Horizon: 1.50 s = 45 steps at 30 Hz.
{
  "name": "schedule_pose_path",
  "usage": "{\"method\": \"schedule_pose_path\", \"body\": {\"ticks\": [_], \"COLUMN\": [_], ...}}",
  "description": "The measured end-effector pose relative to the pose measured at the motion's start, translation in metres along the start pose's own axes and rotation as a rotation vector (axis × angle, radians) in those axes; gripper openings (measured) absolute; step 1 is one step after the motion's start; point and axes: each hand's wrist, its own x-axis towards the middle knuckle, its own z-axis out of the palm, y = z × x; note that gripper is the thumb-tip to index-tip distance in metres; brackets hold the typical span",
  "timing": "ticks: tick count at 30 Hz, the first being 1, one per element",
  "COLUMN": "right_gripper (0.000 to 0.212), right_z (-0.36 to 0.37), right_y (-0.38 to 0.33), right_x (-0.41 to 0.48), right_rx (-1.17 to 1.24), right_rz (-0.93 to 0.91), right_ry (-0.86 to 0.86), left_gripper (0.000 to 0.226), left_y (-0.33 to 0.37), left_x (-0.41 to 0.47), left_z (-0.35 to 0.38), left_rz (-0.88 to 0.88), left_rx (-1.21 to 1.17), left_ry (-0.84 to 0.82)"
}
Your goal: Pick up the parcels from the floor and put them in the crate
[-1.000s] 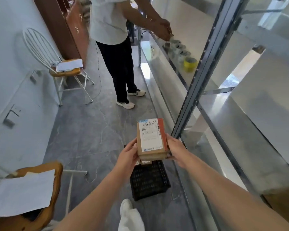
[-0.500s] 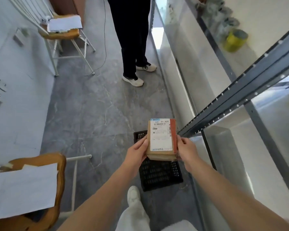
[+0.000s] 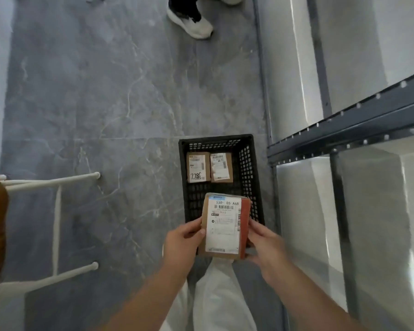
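We are holding a parcel (image 3: 225,223) between both hands (image 3: 183,240) (image 3: 264,240), grip closed on its long sides, directly above the crate's (image 3: 249,168) near end; two parcels (image 3: 209,167) are lying at the far end.

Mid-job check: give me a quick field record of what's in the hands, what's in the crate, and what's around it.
held item: labelled parcel, gripped at its two sides by left hand and right hand, above the crate's near end
crate: black crate on grey floor
crate contents: two small parcels side by side at the far end, left one, right one
right of crate: metal shelving
left: white chair legs
other: a bystander's white shoe
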Motion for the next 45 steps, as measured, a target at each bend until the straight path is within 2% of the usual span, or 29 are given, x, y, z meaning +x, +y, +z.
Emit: {"method": "schedule_pose_path", "body": {"ticks": [3,6,9,13,18,20,23,24,26,28,29,30,32,33,38,42,45], "right_gripper": [0.028,0.038,0.048,0.059,0.066,0.06,0.031,0.031,0.051,0.059,0.058,0.067,0.094,0.096,0.067,0.071,0.077], "right_z": [0.02,0.04,0.055,0.077,0.113,0.125,0.139,0.14,0.139,0.132,0.128,0.123,0.115,0.112,0.083,0.034,-0.007], "right_y": [0.025,0.048,0.061,0.078,0.105,0.108,0.107,0.109,0.117,0.118,0.113,0.111,0.106,0.102,0.026,-0.082,-0.162], "right_x": [0.072,0.14,0.198,0.272,0.329,0.34,0.35,0.351,0.354,0.347,0.341,0.336,0.314,0.3,0.207,0.111,0.026], "right_rx": [-0.054,-0.193,-0.268,-0.325,-0.366,-0.347,-0.273,-0.294,-0.381,-0.5,-0.593,-0.682,-1.016,-1.066,-0.935,-0.983,-0.958], "right_rz": [0.019,0.026,-0.032,-0.05,-0.092,-0.119,-0.158,-0.165,-0.196,-0.194,-0.193,-0.183,-0.305,-0.333,-0.473,-0.608,-0.718], "right_ry": [0.017,-0.041,-0.12,-0.172,-0.26,-0.254,-0.222,-0.235,-0.31,-0.385,-0.391,-0.403,-0.387,-0.4,-0.273,-0.078,0.107], "left_gripper": [0.032,0.028,0.025,0.042,0.042,0.043,0.044,0.047,0.053,0.053,0.052,0.051,0.048,0.047,0.044,0.043,0.043], "left_y": [-0.039,-0.062,-0.081,-0.114,-0.142,-0.154,-0.169,-0.171,-0.17,-0.165,-0.158,-0.151,-0.13,-0.117,-0.008,0.096,0.184], "left_x": [0.054,0.103,0.158,0.221,0.271,0.285,0.3,0.302,0.3,0.293,0.288,0.283,0.265,0.254,0.192,0.125,0.052], "left_z": [0.024,0.047,0.062,0.075,0.086,0.09,0.096,0.098,0.101,0.101,0.101,0.099,0.095,0.092,0.09,0.088,0.085], "left_rz": [-0.045,-0.067,-0.006,0.061,-0.058,-0.062,-0.037,-0.027,-0.036,-0.036,-0.034,-0.037,-0.04,-0.028,0.109,0.232,0.309], "left_rx": [0.093,0.133,0.187,0.249,0.143,0.125,0.217,0.266,0.338,0.378,0.372,0.355,0.343,0.351,0.436,0.701,0.777], "left_ry": [0.137,0.218,0.214,0.209,0.321,0.339,0.292,0.258,0.176,0.103,0.085,0.08,0.073,0.073,0.058,0.012,0.036]}}
